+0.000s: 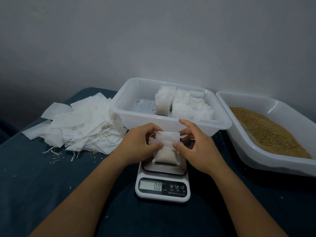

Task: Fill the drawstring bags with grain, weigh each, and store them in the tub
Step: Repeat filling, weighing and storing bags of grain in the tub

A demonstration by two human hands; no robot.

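Observation:
A small white drawstring bag (166, 147), its lower half bulging with grain, is held upright just over the steel platform of a white kitchen scale (163, 187). The scale's display reads 0.0. My left hand (142, 141) pinches the bag's left edge and my right hand (191, 144) pinches its right edge. Behind the scale stands the white storage tub (123, 106), with several filled bags (183, 104) standing in rows at its right side.
A heap of flat empty bags (78, 124) with loose strings lies at the left on the dark blue cloth. A second white tub (253, 147) at the right holds brown grain (266, 130). Stray grains dot the cloth near the heap.

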